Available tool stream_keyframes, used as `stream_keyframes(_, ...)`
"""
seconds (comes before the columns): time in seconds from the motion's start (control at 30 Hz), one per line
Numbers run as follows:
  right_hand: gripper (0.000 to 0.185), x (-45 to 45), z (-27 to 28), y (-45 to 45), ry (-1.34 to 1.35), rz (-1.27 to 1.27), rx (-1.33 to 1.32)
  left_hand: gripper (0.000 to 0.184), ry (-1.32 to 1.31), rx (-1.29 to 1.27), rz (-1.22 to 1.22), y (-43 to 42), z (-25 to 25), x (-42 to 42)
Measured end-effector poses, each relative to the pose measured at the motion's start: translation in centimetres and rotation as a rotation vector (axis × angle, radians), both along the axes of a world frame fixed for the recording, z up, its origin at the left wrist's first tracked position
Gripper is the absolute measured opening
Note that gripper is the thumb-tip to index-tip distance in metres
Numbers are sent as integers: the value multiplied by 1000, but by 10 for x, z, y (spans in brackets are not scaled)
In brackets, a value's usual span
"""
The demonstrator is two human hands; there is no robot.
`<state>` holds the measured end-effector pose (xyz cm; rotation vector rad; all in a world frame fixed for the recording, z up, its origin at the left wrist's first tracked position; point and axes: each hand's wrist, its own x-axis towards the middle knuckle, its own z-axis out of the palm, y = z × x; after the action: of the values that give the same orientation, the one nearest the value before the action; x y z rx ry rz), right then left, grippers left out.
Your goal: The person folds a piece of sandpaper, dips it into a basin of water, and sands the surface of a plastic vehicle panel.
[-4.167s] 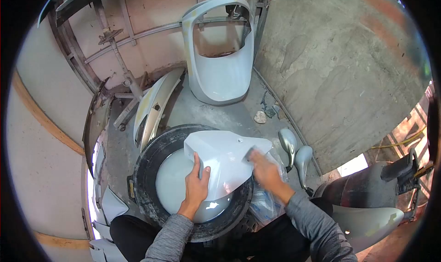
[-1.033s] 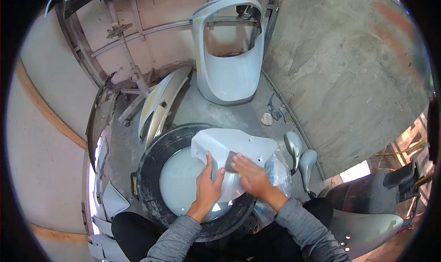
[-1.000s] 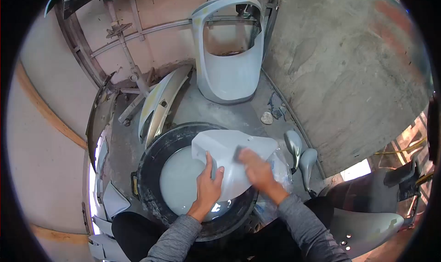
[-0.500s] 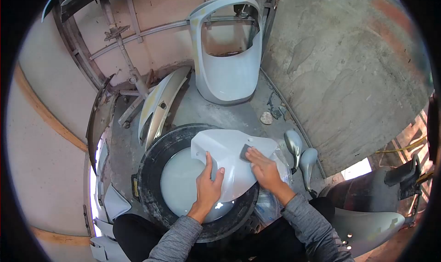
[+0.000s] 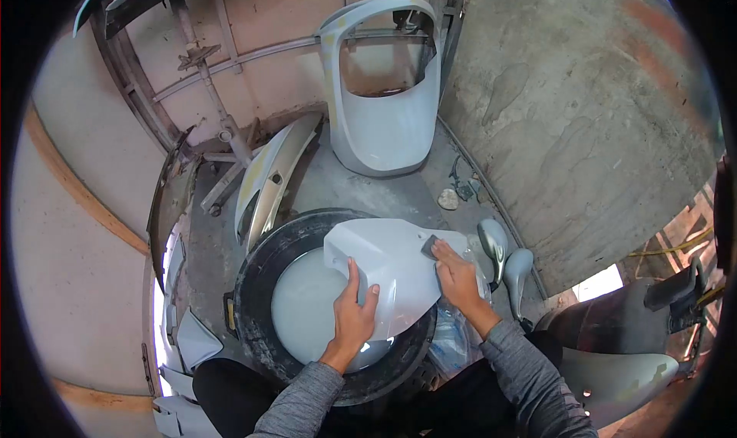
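A glossy white body panel (image 5: 384,265) is tilted over a black tub (image 5: 257,292) of cloudy, whitish water (image 5: 303,304). My left hand (image 5: 353,315) grips the panel's near left edge, thumb up along its face and the other fingers hidden underneath. Pressed flat against the panel's upper right part is a small dark grey piece of sandpaper (image 5: 429,246), under the fingertips of my right hand (image 5: 457,277). The panel's right end reaches past the tub's rim, above a clear plastic bag (image 5: 451,342).
Two mirrors (image 5: 493,242) (image 5: 518,277) lie right of the tub. Behind it stand a large white fairing (image 5: 384,127) and a curved side panel (image 5: 280,169). A metal stand (image 5: 211,85) is at the back left. A grey board (image 5: 568,131) leans at right, above a dark cylinder (image 5: 614,315).
My right hand has slid the sandpaper a little up and to the right across the panel. My left hand keeps its hold, and the whole view has shifted slightly.
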<state>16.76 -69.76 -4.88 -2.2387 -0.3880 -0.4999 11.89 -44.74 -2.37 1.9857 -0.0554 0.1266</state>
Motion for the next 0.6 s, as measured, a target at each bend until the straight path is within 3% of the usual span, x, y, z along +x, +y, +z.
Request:
stream_keyframes(0.07, 38, 15, -25, -22, 27, -65, 27, 72, 37, 17, -2, -1, -4, -1)
stream_keyframes(0.1, 36, 32, -35, -39, 178, -231, 138, 72, 36, 8, 4, -2, -5, 0)
stream_keyframes(0.2, 35, 8, -16, -8, 207, -336, 83, 72, 78, 17, 12, 0, 0, 1)
stream_keyframes(0.27, 36, -17, 16, 26, -25, 112, -36, 72, 97, 9, 10, -1, -1, 3)
stream_keyframes(0.33, 36, -5, 0, 15, 34, 79, -18, 71, 95, 14, 38, -2, -11, -1)
stream_keyframes(0.4, 35, 28, -28, -5, 149, -299, 61, 70, 20, -6, 37, -4, -9, -2)
stream_keyframes(0.43, 38, 16, 7, 15, 352, -268, 131, 70, -52, -30, 39, -6, -7, -1)
stream_keyframes(0.47, 38, 3, 21, 32, 355, -267, 127, 70, -49, -33, 41, -6, -2, -1)
stream_keyframes(0.53, 37, -21, 31, 50, -74, 190, -124, 68, 112, -54, 42, -5, 11, -2)
stream_keyframes(0.6, 36, -12, 24, 37, -79, 249, -143, 68, 148, -20, 41, -5, 19, 2)
